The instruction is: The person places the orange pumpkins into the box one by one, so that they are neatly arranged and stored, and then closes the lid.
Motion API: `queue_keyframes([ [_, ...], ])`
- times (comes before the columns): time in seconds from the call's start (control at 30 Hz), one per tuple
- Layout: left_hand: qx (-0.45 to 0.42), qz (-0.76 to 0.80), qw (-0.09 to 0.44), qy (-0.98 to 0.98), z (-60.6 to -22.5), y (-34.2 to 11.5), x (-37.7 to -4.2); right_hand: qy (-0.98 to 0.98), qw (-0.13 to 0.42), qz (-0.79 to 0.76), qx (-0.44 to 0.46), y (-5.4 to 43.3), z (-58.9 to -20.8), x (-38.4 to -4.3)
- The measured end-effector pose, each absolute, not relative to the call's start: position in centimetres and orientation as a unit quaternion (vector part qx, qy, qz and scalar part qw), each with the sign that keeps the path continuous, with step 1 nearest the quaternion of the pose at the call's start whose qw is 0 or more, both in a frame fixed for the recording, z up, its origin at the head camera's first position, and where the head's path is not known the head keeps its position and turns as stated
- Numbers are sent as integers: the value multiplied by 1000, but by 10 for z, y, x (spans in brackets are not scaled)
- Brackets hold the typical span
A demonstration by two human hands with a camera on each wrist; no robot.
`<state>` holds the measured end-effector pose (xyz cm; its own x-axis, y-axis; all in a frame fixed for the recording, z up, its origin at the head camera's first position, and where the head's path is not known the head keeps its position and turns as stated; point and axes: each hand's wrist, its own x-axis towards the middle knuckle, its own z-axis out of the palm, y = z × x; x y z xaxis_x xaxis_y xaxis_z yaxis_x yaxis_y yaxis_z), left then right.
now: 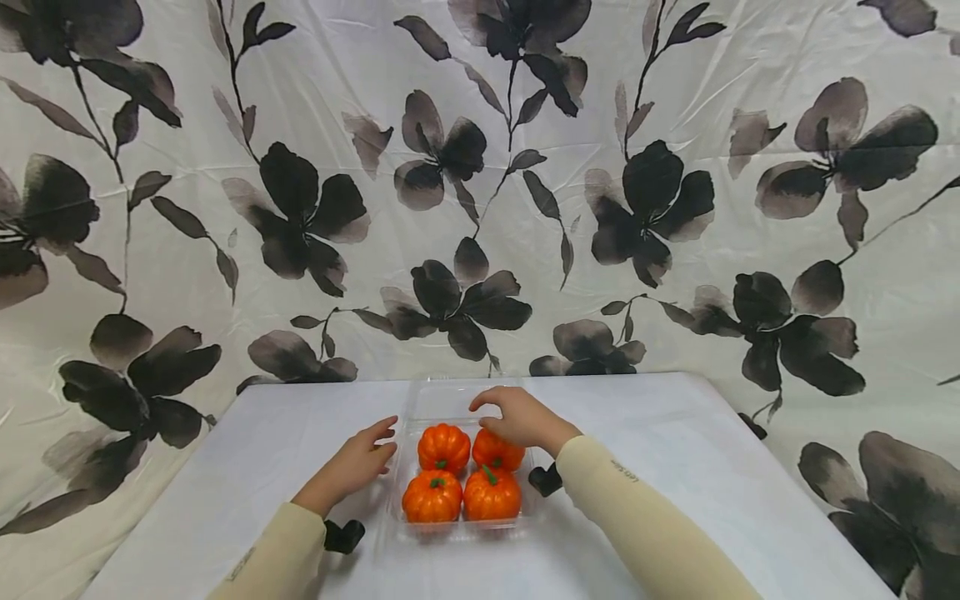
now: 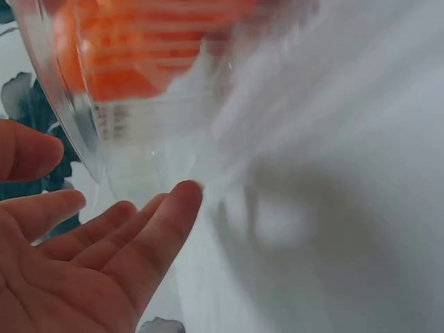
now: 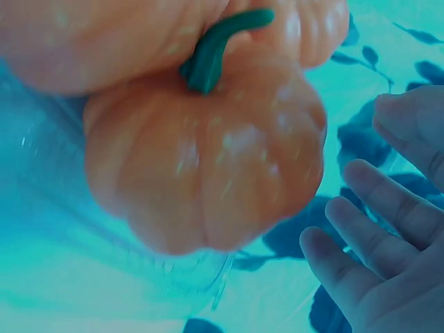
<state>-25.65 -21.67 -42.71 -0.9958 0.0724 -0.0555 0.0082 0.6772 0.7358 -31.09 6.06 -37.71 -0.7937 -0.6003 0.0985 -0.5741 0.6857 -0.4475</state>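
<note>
Several small orange toy pumpkins sit in two rows inside a clear plastic clamshell box (image 1: 397,467), whose lid (image 1: 438,402) lies folded back behind it. The front right pumpkin (image 1: 492,495) has a green stem. My left hand (image 1: 356,463) hovers beside the box's left wall, fingers extended and a small gap from the plastic. Above the back right pumpkin (image 1: 501,452) is my right hand (image 1: 519,415), its fingers loosely bent and holding nothing. The right wrist view has one pumpkin (image 3: 208,152) large, with the fingers (image 3: 368,243) apart from it.
The box stands on a white-covered table (image 1: 622,500). Behind the table hangs a white cloth (image 1: 555,250) with dark floral print. A black wrist device (image 1: 343,537) is on the left arm, another (image 1: 545,479) on the right.
</note>
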Motion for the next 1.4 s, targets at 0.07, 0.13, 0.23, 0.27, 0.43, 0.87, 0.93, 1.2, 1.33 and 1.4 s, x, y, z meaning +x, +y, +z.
queue_keyframes([
  [0.07,21,391,33,920,-426,-218,-261,919,26,-241,-312,64,-378,-314],
  [0.13,18,381,26,924,-426,-220,-266,920,24,-248,-303,67,-378,-317],
  [0.23,15,371,17,928,-425,-222,-273,919,15,-260,-296,73,-379,-321],
  [0.27,18,366,13,930,-425,-223,-275,920,12,-262,-293,74,-379,-322],
  [0.43,36,341,-11,939,-424,-228,-284,922,-5,-274,-275,82,-384,-329],
  [0.87,40,310,-6,950,-423,-233,-302,928,-34,-303,-213,96,-395,-343],
  [0.93,34,311,0,950,-422,-233,-304,929,-37,-309,-202,98,-398,-345],
  [1.2,19,321,10,947,-424,-232,-313,933,-37,-322,-153,104,-410,-351],
  [1.33,8,326,12,945,-426,-232,-316,935,-40,-323,-140,105,-415,-354],
  [1.4,-1,341,16,940,-427,-232,-318,936,-38,-323,-132,106,-417,-355],
])
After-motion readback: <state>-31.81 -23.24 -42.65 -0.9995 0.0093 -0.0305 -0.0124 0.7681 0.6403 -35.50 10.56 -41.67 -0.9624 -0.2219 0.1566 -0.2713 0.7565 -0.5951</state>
